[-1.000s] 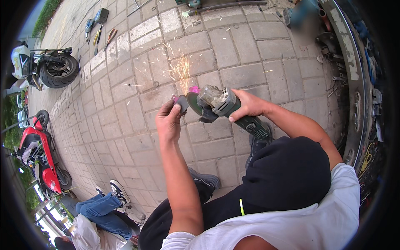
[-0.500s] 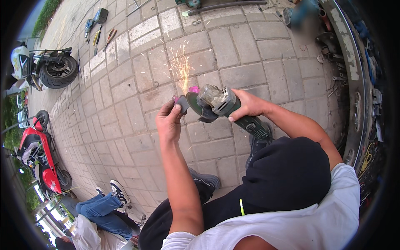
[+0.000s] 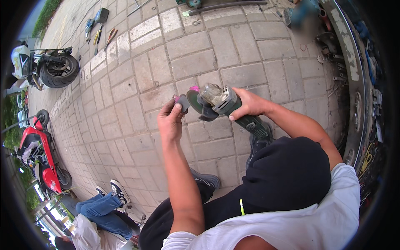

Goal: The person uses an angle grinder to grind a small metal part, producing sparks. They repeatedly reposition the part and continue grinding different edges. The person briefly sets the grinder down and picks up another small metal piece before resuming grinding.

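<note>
Small grey plate (image 3: 183,103), out in mid-scene above the paving bricks (image 3: 146,139), just left of a grinding disc (image 3: 192,100). Taking it from the left edge: a white motorcycle (image 3: 20,60) on the far side, a red scooter (image 3: 43,152) closer in, and nearest of all, another person's legs in blue jeans (image 3: 100,208). Far side again, lying on the bricks: a drill (image 3: 100,16), yellow-handled pliers (image 3: 98,35) and orange-handled pliers (image 3: 111,36), all well apart from both hands.

Into the middle, then! Left hand (image 3: 170,118) pinching the plate, thumb on the near face, fingers mostly tucked behind. Plate out at the fingertips, right of the hand, edge turned toward the disc; and there, the relation to watch: edge to rim, very close, but touching or just short of it, cannot tell. Beyond the disc, a pink scrap (image 3: 194,88), too small to identify.

Across to the grinder (image 3: 229,108): long axis slanting from the disc at far left down to the tail at near right. Right hand (image 3: 250,103) wrapped round the body, thumb along the near side. Left hand nearer to the plate by a good margin; right hand set back behind the disc.

Out to the right, a long metal rail (image 3: 354,71).
</note>
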Tool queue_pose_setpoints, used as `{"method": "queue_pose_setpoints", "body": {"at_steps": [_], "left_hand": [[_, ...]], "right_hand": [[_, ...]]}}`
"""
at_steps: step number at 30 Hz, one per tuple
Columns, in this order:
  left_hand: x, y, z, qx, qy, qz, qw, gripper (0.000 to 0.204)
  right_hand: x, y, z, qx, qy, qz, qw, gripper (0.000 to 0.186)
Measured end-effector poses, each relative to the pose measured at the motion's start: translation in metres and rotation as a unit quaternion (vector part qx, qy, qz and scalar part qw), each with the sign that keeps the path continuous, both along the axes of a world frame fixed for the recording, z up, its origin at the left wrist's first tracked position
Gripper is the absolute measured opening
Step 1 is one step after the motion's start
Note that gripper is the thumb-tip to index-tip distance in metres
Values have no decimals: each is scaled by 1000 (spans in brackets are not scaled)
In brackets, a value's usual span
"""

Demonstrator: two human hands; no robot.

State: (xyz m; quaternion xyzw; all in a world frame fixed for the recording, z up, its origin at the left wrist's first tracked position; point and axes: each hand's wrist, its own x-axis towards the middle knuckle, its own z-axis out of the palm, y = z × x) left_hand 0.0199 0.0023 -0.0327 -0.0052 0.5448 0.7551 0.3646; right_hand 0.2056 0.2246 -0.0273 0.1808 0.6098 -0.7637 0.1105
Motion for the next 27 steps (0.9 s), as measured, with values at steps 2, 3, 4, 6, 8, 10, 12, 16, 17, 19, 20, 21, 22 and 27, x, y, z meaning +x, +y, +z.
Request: {"method": "queue_pose_setpoints", "body": {"at_steps": [2,3,4,6,8,10,12,16,17,19,20,21,22,27], "left_hand": [[-4,0,1,0,4,0,1000,38],[-5,-1,1,-3,7,3,1000,38],[-5,-1,1,-7,10,5,1000,38],[-6,-3,1,-10,12,7,1000,38],[-5,-3,1,-11,13,4,1000,38],[-5,-2,2,-8,15,-3,1000,38],[-5,-2,1,-14,16,-5,1000,38],[-5,-4,0,-13,26,-21,999,33],[-5,-4,0,-16,27,-18,999,33],[-6,-4,0,-22,27,-12,999,33],[-6,-4,0,-21,24,-8,999,35],[-6,-4,1,-20,21,-5,1000,37],[-5,-3,1,-19,18,-2,1000,39],[-4,-3,3,-15,17,-9,1000,39]], "right_hand": [[3,0,-4,15,-4,4,1000,76],[3,0,-4,21,-6,6,1000,76],[3,-1,-4,18,-5,7,1000,76],[2,-2,-1,11,-4,9,1000,76],[1,-3,-2,2,4,4,1000,76],[1,-2,-4,-3,9,1,1000,76],[1,-2,-6,-9,9,-2,1000,75],[1,-1,-4,-3,9,-1,1000,74],[1,-1,-6,3,12,2,1000,74],[1,-1,-6,11,12,6,1000,74],[1,-1,-4,13,9,7,1000,74],[0,-1,-2,15,7,8,1000,74],[0,-1,0,14,10,8,1000,74],[0,-1,1,2,14,5,1000,74]]}}
